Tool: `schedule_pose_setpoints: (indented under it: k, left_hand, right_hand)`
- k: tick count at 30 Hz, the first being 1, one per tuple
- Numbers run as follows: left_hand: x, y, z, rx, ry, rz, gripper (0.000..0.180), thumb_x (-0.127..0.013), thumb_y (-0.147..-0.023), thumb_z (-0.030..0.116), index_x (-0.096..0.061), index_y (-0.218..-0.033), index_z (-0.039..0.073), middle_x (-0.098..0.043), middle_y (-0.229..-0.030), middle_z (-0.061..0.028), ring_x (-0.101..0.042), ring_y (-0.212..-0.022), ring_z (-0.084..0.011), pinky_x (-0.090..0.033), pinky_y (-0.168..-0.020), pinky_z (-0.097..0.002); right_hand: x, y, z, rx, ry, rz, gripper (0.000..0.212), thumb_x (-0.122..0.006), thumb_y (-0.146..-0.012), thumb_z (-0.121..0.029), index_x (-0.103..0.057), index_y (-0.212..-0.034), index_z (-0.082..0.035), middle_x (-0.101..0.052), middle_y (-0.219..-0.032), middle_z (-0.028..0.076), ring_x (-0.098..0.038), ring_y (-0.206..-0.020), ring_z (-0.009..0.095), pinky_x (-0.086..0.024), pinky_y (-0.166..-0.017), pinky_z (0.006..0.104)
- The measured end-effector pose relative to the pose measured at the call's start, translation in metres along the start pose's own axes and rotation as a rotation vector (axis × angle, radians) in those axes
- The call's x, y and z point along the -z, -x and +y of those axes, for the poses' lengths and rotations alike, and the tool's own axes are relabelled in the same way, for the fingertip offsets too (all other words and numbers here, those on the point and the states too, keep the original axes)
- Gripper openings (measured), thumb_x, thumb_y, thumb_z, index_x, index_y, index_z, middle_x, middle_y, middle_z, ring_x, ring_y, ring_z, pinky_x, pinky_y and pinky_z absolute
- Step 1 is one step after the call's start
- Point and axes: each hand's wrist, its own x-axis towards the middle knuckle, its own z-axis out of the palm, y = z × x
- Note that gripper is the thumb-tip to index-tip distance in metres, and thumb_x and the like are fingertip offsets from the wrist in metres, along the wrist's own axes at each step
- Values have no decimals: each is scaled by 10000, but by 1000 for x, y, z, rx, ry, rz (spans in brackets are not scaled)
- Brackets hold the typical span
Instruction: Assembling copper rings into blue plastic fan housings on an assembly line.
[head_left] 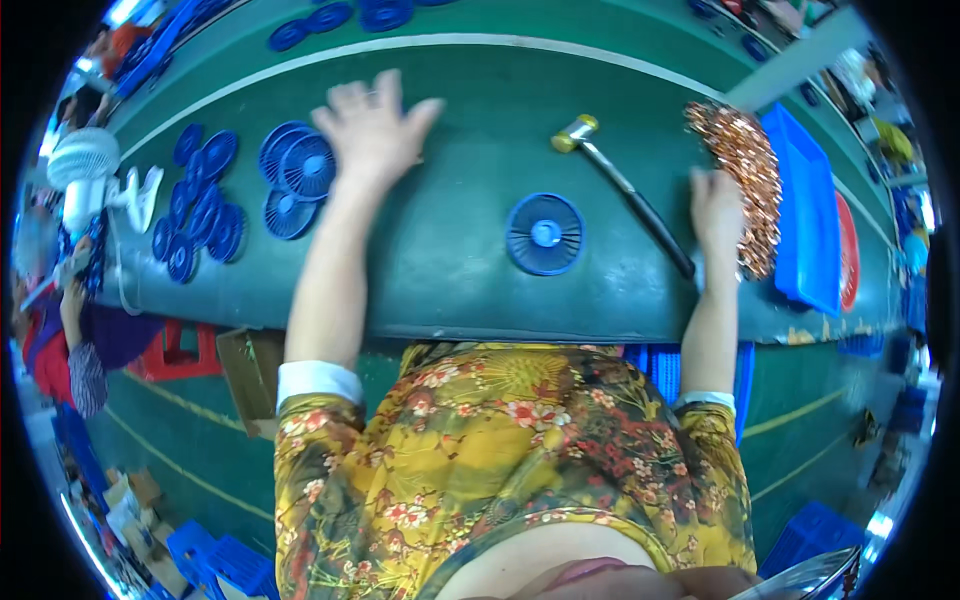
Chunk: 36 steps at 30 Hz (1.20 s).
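My left hand [375, 132] is raised over the far left part of the green table, slightly blurred, fingers spread and nothing in it. Beside it lie several blue round grilles [306, 168], overlapping each other. A single blue grille [546, 234] with radial ribs and a paler hub rests flat in front of me. To its right a hammer [633, 195] with a yellow-faced head and black grip lies slanted. My right hand [718, 212] is at the near-left edge of a pile of small copper-coloured metal pieces [750, 165]. Its fingers are curled together; what they hold, if anything, is hidden.
A blue tray [800, 210] stands right of the pile, with a red container [848, 250] behind it. More blue grilles [205, 200] lie far left, near a white fan [85, 175]. Another person [65, 340] is at the left. A pale post [800, 60] rises at the far right.
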Motion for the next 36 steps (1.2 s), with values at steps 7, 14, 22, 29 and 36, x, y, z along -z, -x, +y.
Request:
schedule_pose_setpoints:
  k: [7, 14, 22, 29, 36]
  left_hand:
    - [18, 13, -11, 92, 131, -142, 1042, -828, -607, 501, -332, -1423, 85, -544, -1066, -214, -491, -1088, -403, -372, -937, -548]
    - [61, 34, 19, 7, 321, -103, 398, -723, -806, 362, -610, -907, -6, -586, -867, -188, -599, -810, -353, -477, -713, -431]
    - [86, 82, 85, 229, 1398, -91, 331, -411, -1031, 324, -519, -881, 49, -500, -777, 3, -448, -692, -69, -392, -623, -226]
    - [97, 99, 104, 171, 1542, -208, 278, -410, -1033, 314, -518, -952, 72, -442, -809, 49, -387, -727, -33, -346, -639, -203]
    - [85, 112, 97, 142, 1601, -289, 177, -517, -903, 82, -435, -1044, 14, -514, -846, -52, -464, -735, -95, -427, -644, -275]
  right_hand:
    - [29, 32, -47, 4, -141, -67, 181, -647, -843, -186, -608, -955, -49, -627, -907, 140, -638, -798, 298, -504, -711, 409]
    - [44, 46, -61, 72, -656, 94, 75, -693, -799, -88, -660, -846, -40, -640, -973, 122, -642, -836, 265, -522, -711, 351]
    - [89, 65, -128, 488, -764, 336, 225, -788, -654, 0, -678, -833, -82, -614, -839, 48, -585, -763, 226, -474, -646, 326]
    - [94, 66, -172, 753, -659, 266, 205, -720, -662, -64, -661, -855, -100, -600, -819, 10, -592, -772, 205, -497, -661, 324]
    - [94, 71, -184, 593, -643, 22, 136, -694, -764, -85, -597, -856, -61, -599, -808, 67, -580, -734, 256, -486, -632, 355]
